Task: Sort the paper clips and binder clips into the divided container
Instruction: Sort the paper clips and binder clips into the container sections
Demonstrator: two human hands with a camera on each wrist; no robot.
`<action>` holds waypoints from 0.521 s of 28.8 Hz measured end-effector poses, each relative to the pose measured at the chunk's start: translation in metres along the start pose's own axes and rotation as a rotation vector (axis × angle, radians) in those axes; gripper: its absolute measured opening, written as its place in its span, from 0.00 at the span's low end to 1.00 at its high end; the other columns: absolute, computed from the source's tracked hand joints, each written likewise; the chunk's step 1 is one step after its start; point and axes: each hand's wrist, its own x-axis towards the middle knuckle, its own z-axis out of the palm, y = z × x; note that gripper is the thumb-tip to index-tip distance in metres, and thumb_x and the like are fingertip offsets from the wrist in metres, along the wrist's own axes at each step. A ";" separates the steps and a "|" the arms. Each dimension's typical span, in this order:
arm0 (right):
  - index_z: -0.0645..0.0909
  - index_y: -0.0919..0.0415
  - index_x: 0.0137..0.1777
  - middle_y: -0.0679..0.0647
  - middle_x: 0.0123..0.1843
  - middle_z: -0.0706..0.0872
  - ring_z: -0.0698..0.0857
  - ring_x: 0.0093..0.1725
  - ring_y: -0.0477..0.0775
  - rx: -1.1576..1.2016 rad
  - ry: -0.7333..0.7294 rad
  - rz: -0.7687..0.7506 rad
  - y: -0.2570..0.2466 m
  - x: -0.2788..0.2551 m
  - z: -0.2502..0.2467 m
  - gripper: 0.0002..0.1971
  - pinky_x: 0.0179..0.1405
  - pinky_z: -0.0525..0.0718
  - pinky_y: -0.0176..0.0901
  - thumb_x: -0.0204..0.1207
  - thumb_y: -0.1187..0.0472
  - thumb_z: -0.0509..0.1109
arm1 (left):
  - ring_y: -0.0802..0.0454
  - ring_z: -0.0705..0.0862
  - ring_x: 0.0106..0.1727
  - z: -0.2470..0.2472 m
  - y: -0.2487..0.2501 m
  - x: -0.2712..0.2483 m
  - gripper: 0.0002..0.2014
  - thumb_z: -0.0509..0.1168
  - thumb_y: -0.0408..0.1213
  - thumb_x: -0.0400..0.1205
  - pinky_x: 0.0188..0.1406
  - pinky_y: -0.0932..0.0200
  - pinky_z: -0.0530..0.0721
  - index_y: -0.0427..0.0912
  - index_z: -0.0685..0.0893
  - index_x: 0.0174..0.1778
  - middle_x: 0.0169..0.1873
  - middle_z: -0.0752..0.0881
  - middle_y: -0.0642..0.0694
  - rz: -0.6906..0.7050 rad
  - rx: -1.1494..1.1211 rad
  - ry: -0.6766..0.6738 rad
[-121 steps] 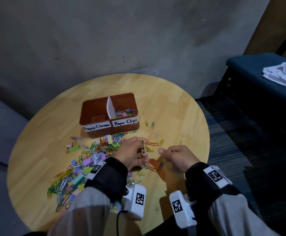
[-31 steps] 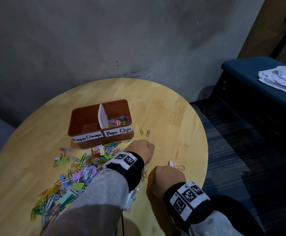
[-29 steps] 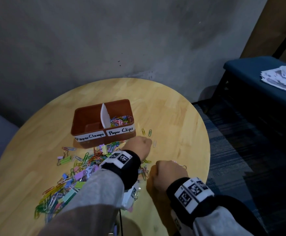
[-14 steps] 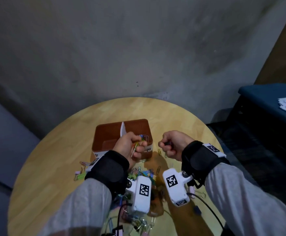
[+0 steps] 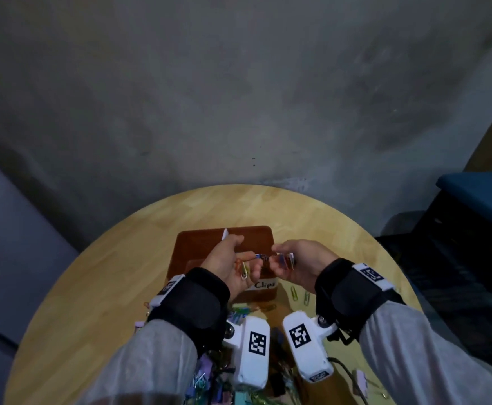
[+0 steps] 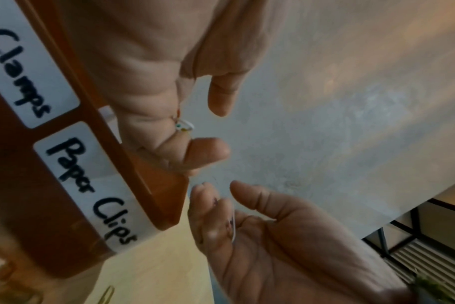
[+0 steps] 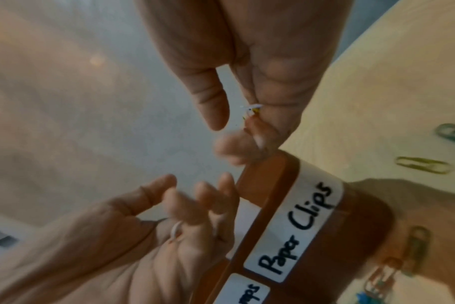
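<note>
The brown divided container (image 5: 198, 239), labelled Paper Clamps and Paper Clips, stands mid-table. Both hands hover just above its right, Paper Clips half. My left hand (image 5: 239, 258) is turned palm up, its fingers curled round several paper clips (image 5: 242, 268), orange, yellow and white. My right hand (image 5: 280, 258) pinches a few more paper clips (image 5: 285, 260) between thumb and fingers. In the right wrist view the right hand's clips (image 7: 252, 109) peek out beside the container's rim (image 7: 273, 185). In the left wrist view the left hand's clips (image 6: 185, 125) show in the folded fingers.
A heap of mixed coloured clips (image 5: 209, 384) lies on the round wooden table (image 5: 107, 287) under my wrists. Loose paper clips (image 5: 300, 296) lie right of the container and a pink binder clip (image 5: 361, 381) lies near right. A dark blue bench (image 5: 478, 197) stands beyond.
Both hands have lifted off the table with clips and come together over the container's right half. My head has tilted up, so the pile has slid to the bottom edge.
</note>
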 end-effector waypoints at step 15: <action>0.73 0.65 0.70 0.68 0.69 0.77 0.78 0.66 0.64 -0.301 -0.032 -0.143 0.015 0.015 0.013 0.26 0.50 0.79 0.47 0.73 0.82 0.56 | 0.43 0.76 0.49 0.003 -0.005 -0.004 0.23 0.53 0.38 0.86 0.45 0.55 0.76 0.33 0.68 0.76 0.70 0.70 0.32 0.101 -0.123 0.034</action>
